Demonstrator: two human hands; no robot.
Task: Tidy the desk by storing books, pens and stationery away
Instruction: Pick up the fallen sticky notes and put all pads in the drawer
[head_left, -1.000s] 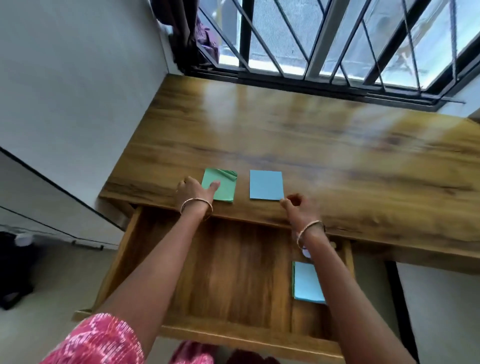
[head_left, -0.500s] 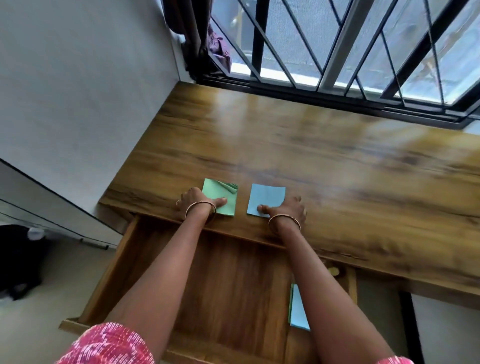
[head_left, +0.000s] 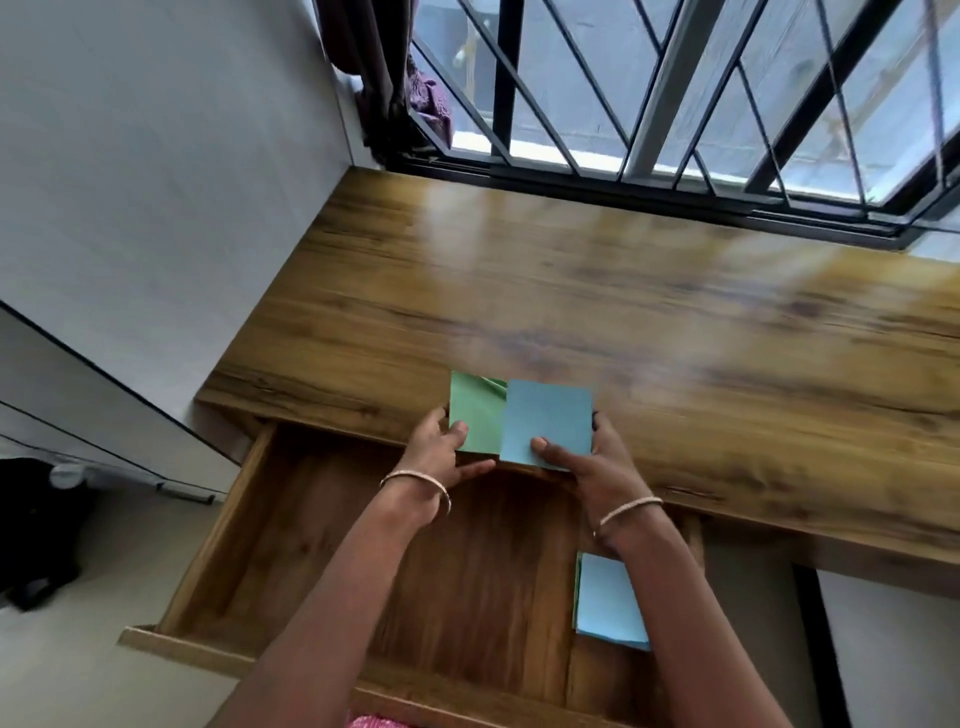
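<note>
A green paper pad (head_left: 472, 415) is pinched in my left hand (head_left: 441, 457) at the front edge of the wooden desk (head_left: 675, 338). My right hand (head_left: 587, 462) holds a blue paper pad (head_left: 545, 421), thumb on top, and it overlaps the green pad's right side. Both pads are lifted over the desk edge above the open wooden drawer (head_left: 322, 545). Another blue pad (head_left: 605, 597) lies in the drawer's right side, partly hidden by my right forearm.
A white wall stands on the left. A barred window (head_left: 675, 104) runs along the desk's far edge, with a dark curtain (head_left: 374, 67) in the corner. A black object (head_left: 36, 519) sits on the floor at the left.
Both pads lay flat and apart on the desk with my hands on them. Now each hand grips its pad, both are lifted, and the blue overlaps the green.
</note>
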